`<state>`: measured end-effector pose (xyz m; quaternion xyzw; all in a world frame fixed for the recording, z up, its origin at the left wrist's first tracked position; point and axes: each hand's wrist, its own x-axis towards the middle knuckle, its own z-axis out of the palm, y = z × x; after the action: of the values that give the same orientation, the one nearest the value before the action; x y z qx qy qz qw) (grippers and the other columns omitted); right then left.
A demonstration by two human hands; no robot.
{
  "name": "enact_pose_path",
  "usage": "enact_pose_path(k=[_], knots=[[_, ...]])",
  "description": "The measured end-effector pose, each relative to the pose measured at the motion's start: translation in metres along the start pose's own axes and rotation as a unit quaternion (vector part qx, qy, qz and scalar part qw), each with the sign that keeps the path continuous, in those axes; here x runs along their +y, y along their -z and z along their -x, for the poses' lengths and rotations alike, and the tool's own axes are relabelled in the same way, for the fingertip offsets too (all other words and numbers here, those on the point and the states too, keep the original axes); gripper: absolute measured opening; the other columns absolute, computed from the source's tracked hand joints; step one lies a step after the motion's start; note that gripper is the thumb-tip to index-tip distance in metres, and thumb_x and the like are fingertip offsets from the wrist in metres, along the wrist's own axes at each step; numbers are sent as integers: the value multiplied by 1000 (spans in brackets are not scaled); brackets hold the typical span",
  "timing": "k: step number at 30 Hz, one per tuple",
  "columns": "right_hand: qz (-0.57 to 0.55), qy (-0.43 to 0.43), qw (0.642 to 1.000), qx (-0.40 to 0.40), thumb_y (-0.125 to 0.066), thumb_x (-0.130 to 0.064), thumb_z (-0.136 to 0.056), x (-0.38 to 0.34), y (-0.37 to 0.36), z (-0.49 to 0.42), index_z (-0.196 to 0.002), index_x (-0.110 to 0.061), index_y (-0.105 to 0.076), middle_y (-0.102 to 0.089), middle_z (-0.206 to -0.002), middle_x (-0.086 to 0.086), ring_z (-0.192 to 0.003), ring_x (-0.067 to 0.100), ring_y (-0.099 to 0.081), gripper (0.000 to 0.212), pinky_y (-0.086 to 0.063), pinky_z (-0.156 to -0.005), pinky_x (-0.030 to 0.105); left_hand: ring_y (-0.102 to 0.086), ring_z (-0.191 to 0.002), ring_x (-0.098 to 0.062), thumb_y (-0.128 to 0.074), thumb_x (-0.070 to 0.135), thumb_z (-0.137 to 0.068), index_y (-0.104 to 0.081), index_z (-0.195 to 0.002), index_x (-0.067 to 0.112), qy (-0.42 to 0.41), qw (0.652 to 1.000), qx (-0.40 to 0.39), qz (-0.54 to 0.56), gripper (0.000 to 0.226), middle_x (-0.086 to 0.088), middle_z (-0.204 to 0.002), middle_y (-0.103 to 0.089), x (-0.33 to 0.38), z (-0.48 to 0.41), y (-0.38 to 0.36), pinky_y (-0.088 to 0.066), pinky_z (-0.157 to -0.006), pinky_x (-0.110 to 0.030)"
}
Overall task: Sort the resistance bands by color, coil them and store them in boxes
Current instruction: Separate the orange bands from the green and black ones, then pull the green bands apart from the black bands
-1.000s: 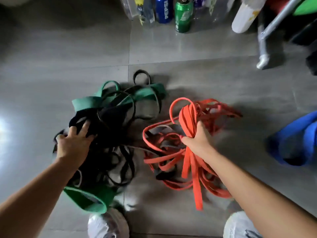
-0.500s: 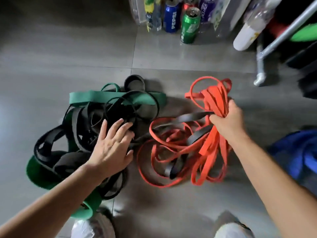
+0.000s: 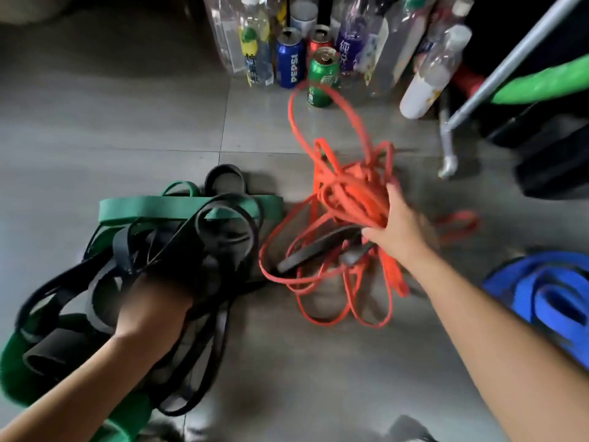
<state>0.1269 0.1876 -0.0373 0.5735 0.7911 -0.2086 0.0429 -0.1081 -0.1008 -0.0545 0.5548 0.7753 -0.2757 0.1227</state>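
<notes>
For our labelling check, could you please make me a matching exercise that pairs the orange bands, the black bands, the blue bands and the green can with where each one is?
Things:
1. orange bands
2. black bands
3. blue bands
4. green can

Places:
A. standing upright beside the bottles
B. gripped in the right hand
C. lying on the floor at the right edge, touched by neither hand
D. piled against the left hand

Pairs: 1-B; 2-D; 3-C; 4-A
</notes>
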Motion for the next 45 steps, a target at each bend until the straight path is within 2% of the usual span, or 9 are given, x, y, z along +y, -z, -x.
enact_pose_path(k=[3,7,11,16,20,29,36,42,45], knots=[[-10,-51,998,-33,-73,-43,-73,25,-23,7,-142,-21,-28,-48,-137,17,-121,36,-49,86,-43,-97,43,-38,-128,-28,-53,37,-83,-53,-126,29,21,996,-89,2,44,-5,-140,-39,21,11,-18,-4,-113,-53],[-11,-72,997,27,-74,-48,-70,39,-25,7,-138,-20,-35,-45,-134,20,-124,38,-41,84,-37,-100,44,-65,-97,-33,-88,38,-27,-72,-95,7,-48,993,15,103,77,-15,-103,-67,52,11,-23,-23,-101,-56],[-45,-6,994,98,-77,-42,-67,28,-28,19,-133,-15,-45,-38,-138,20,-128,37,-34,79,-29,-107,42,-51,-121,-28,-73,43,-68,-38,-141,9,-22,979,-20,203,88,-9,-136,-51,92,-9,-9,-31,-108,-41],[-60,108,973,196,-53,-40,-77,18,-55,39,-116,-9,-60,-55,-123,15,-114,37,-50,51,-36,-102,47,-38,-133,-28,-72,37,-72,-27,-145,5,12,972,36,230,91,-13,-152,-29,113,-35,-1,-39,-102,-36],[-78,161,964,198,-57,-23,-77,10,-73,59,-109,-10,-63,-59,-115,10,-108,31,-53,35,-38,-95,41,-40,-126,-25,-57,32,-88,-27,-139,12,81,971,23,224,63,-6,-139,-42,116,-53,-2,-38,-98,-36],[72,203,972,92,-75,-22,-65,38,-84,75,-120,-8,-59,-41,-143,19,-127,40,-40,59,-35,-106,51,-54,-74,-20,-54,23,-80,-47,-71,25,-127,912,-146,362,11,7,-66,-49,80,-12,23,-40,-63,-26],[12,65,996,60,-71,-36,-76,40,-52,47,-141,-21,-38,-15,-155,14,-138,39,-24,75,-23,-111,46,-61,-93,-30,-50,36,-81,-58,-97,18,79,942,-14,327,26,-8,-94,-65,11,48,23,-42,-66,-32],[22,78,990,112,-72,-23,-73,20,-60,56,-128,-14,-52,-30,-147,20,-126,45,-36,60,-27,-108,50,-53,-62,-25,-43,37,-79,-56,-80,15,189,846,158,474,25,-1,-63,-58,-21,64,36,-41,-59,-36],[32,126,984,119,-76,-22,-68,-1,-70,65,-123,-11,-57,-38,-141,24,-121,47,-40,59,-31,-104,52,-56,-61,-22,-44,55,-84,-57,-79,14,239,734,244,587,43,-11,-65,-61,-39,76,38,-47,-55,-34]])
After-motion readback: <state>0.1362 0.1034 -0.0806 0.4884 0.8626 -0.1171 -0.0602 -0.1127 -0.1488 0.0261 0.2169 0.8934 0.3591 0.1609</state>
